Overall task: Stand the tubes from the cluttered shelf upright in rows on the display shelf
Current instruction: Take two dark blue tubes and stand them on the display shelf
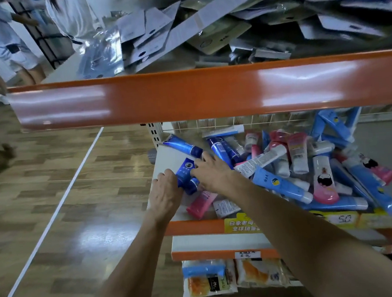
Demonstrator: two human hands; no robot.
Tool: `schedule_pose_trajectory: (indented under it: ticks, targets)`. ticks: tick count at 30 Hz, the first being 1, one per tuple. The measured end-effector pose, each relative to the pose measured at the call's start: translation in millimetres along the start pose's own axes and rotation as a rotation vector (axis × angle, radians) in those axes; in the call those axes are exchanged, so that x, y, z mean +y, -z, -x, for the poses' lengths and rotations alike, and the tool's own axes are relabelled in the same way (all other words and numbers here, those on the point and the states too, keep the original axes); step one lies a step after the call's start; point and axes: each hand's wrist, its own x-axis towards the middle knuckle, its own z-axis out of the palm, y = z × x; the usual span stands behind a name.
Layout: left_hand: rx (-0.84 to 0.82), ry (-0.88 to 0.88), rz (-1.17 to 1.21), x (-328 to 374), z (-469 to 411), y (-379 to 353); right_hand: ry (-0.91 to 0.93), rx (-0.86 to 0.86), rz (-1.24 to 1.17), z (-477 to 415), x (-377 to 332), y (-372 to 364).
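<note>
A dark blue tube [185, 174] sits near the left end of the white shelf [167, 158], its cap toward me. My left hand [167, 192] curls round its left side and my right hand [210, 174] grips it from the right. Another dark blue tube [182, 146] lies flat just behind them. To the right, a heap of blue, pink and white tubes [297, 163] lies jumbled on the same shelf.
An orange shelf beam [186, 95] crosses the view above my hands, with silver sachets [204, 25] piled on that upper shelf. Below hang orange snack packs [208, 278]. Wooden floor [64, 182] lies to the left, where people stand at the far left.
</note>
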Motion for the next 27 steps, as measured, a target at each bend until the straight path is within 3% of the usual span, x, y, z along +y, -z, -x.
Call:
schedule_pose_trajectory:
  ticks: [5, 8, 12, 14, 18, 22, 27]
  targets:
    - [0.003, 0.075, 0.17, 0.0, -1.0, 15.5, 0.107, 0.159, 0.026, 8.9, 5.7, -1.0]
    - [0.034, 0.147, 0.428, 1.8, -4.2, 33.1, 0.083, 0.312, -0.346, 24.0, 9.3, 6.0]
    - [0.031, 0.367, 1.143, 21.4, 6.6, 64.0, -0.122, 0.506, -0.951, 39.7, 8.0, 31.0]
    - [-0.038, 0.424, 1.342, 36.8, 12.9, 79.5, -0.229, 0.565, -1.138, 48.8, 13.5, 46.7]
    - [-0.177, 0.413, 1.459, 69.9, 28.5, 103.0, -0.425, 0.659, -1.364, 84.0, 38.2, 66.6]
    - [-0.361, 0.374, 1.539, 104.8, 45.8, 114.0, -0.576, 0.689, -1.35, 133.1, 66.1, 71.4]
    - [-0.446, 0.389, 1.495, 151.6, 66.4, 103.5, -0.734, 0.681, -1.422, 191.1, 95.1, 65.4]
